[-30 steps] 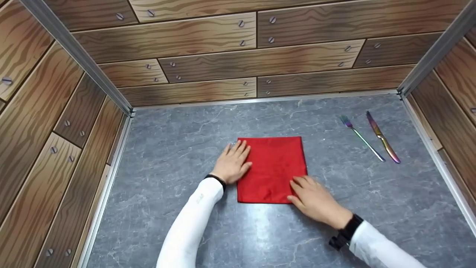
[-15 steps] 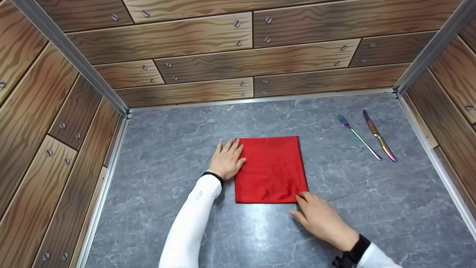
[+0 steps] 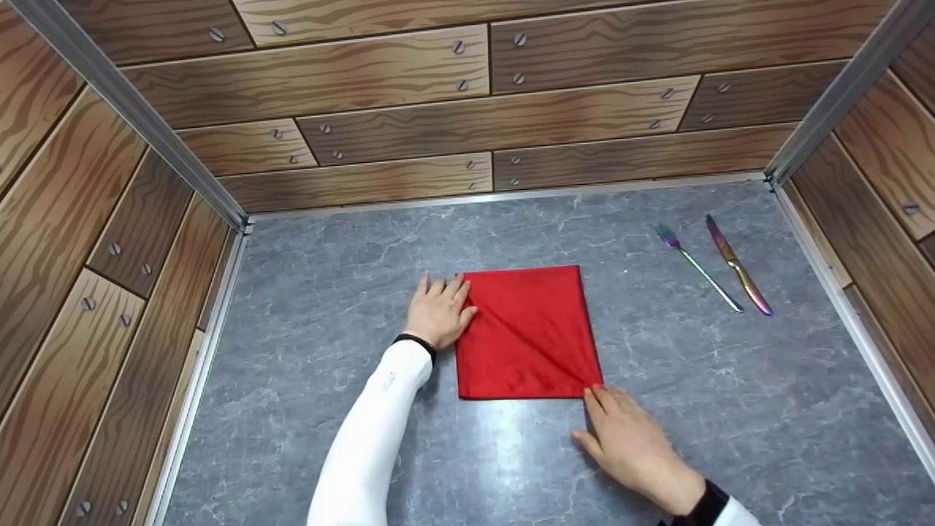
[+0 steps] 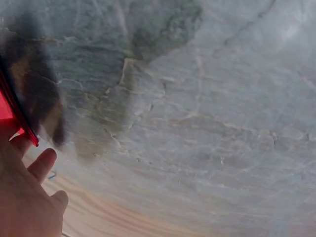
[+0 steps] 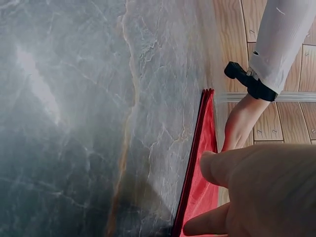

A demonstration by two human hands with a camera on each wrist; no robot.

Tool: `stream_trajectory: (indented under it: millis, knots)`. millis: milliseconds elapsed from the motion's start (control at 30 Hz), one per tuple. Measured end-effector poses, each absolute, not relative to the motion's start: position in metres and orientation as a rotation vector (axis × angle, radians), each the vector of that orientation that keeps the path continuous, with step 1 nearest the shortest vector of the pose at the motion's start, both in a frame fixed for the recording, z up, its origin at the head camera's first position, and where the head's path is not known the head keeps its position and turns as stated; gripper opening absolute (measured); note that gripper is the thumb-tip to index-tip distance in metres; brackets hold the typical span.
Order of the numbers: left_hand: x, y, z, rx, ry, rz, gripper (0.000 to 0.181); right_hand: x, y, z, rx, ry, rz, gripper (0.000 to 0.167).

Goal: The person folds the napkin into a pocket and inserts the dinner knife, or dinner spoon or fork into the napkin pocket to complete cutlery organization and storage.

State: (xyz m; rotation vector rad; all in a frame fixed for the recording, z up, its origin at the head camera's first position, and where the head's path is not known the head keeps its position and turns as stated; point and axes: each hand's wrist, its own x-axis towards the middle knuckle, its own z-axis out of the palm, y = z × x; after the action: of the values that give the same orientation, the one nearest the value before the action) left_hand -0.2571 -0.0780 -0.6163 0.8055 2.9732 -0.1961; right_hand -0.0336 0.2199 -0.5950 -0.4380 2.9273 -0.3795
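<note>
A folded red cloth [image 3: 522, 336] lies flat on the grey marbled surface in the head view, with a diagonal crease running toward its near right corner. My left hand [image 3: 440, 313] rests with spread fingers on its far left edge. The fingertips of my right hand [image 3: 632, 442] touch the near right corner, the thumb apart from the cloth. In the left wrist view the left hand [image 4: 29, 192] is beside a corner of the cloth [image 4: 6, 106]. The right wrist view shows the right hand [image 5: 266, 192] over the layered edge of the cloth [image 5: 202, 182].
A rainbow-coloured fork [image 3: 701, 269] and a matching knife [image 3: 739, 266] lie side by side at the far right of the marbled surface [image 3: 329, 438]. Wood-patterned walls [image 3: 380, 73] with metal edging enclose the back and both sides.
My right hand has moved from the cloth's right side toward me, to its near right corner. A diagonal crease has appeared. The left hand stays at the left edge, and the head view has shifted slightly.
</note>
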Motion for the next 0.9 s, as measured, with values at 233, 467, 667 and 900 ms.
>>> stream_trajectory:
  millis: [233, 467, 667, 900]
  knots:
    - [-0.252, -0.092, -0.611, 0.751, 3.017, -0.204, 0.059, -0.048, 0.226, -0.596, -0.467, 3.025, -0.406, 0.059]
    - [-0.23, -0.113, -0.603, 0.68, 3.062, 0.005, 0.052, -0.085, 0.241, -0.598, -0.275, 2.987, -0.671, 0.055]
    - [-0.202, -0.131, -0.597, 0.631, 3.077, 0.161, 0.043, -0.121, 0.253, -0.599, -0.269, 2.961, -0.739, 0.055]
    - [-0.163, -0.14, -0.594, 0.548, 3.032, 0.303, 0.037, -0.161, 0.258, -0.601, -0.348, 2.964, -0.716, 0.051]
